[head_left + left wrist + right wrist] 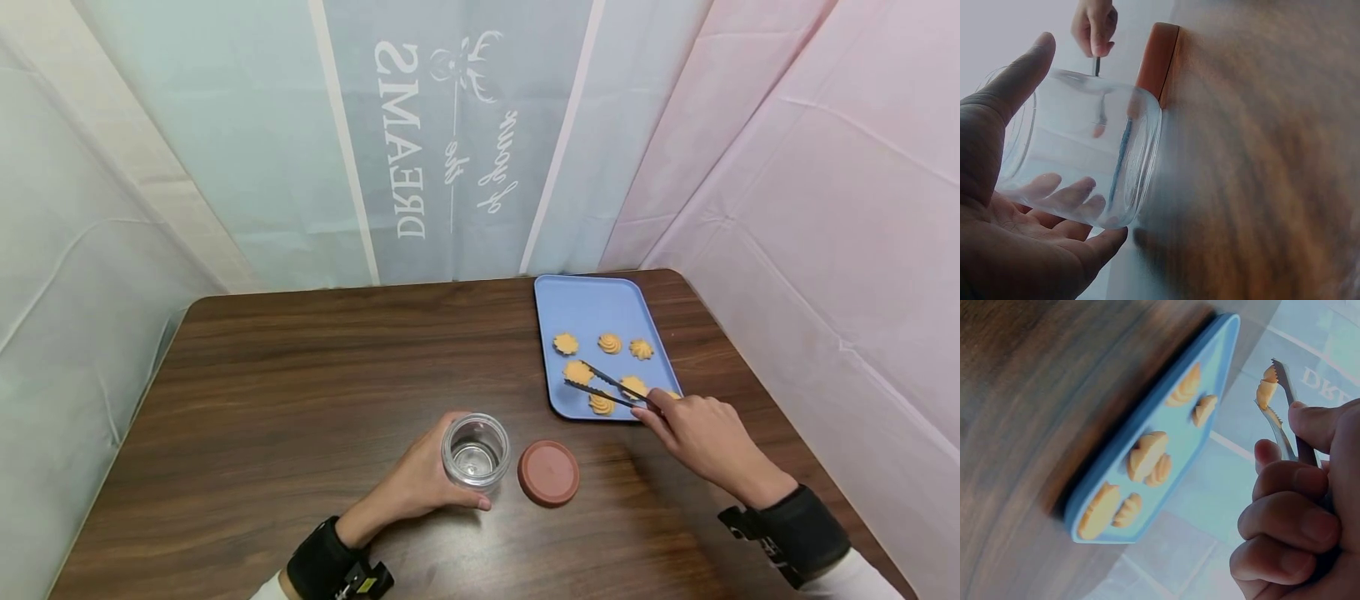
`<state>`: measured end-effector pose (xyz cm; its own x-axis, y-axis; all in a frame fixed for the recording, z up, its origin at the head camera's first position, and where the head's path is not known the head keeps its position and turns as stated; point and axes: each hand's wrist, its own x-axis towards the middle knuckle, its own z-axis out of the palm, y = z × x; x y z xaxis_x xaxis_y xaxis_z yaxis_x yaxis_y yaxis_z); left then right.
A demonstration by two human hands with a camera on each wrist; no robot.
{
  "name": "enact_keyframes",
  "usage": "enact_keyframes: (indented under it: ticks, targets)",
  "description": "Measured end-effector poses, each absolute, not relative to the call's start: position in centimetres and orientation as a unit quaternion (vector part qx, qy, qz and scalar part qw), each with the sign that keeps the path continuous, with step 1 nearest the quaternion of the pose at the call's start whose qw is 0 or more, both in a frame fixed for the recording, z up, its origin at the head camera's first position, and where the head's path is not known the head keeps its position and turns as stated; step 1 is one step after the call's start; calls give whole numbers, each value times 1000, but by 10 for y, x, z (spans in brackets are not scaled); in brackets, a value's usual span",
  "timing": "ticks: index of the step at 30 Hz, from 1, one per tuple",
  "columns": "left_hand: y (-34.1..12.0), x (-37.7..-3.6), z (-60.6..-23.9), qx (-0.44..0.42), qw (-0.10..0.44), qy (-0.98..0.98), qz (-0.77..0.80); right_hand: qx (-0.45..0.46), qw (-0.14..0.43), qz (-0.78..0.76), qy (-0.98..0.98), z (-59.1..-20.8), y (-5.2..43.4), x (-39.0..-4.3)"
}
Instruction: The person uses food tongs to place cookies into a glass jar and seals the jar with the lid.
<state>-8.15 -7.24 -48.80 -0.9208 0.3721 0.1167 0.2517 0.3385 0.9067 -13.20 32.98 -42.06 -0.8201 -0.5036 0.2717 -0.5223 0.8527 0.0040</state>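
My left hand [422,477] holds a clear glass jar [477,460] around its side. Through its glass wall in the left wrist view, the jar [1079,150] shows no contents. Black-looking tongs [619,385] are gripped in my right hand [708,440], which is at the front right of the blue tray [588,302]. Between the toothed tips, a golden piped cookie [1265,392] is pinched, raised off the tray in the right wrist view. Several more cookies [610,342] lie on the tray.
A round reddish-brown lid [549,473] lies flat on the wooden table [337,367], just right of the jar. Behind the table hangs a printed curtain [480,142], and pale fabric [832,192] closes off the right side.
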Motion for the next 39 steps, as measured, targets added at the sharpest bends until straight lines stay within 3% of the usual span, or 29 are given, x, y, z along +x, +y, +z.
enact_keyframes:
  ticks: [39]
  targets:
    - [-71, -79, -485, 194, 57, 815, 544, 354, 189, 33, -915, -368, 297, -101]
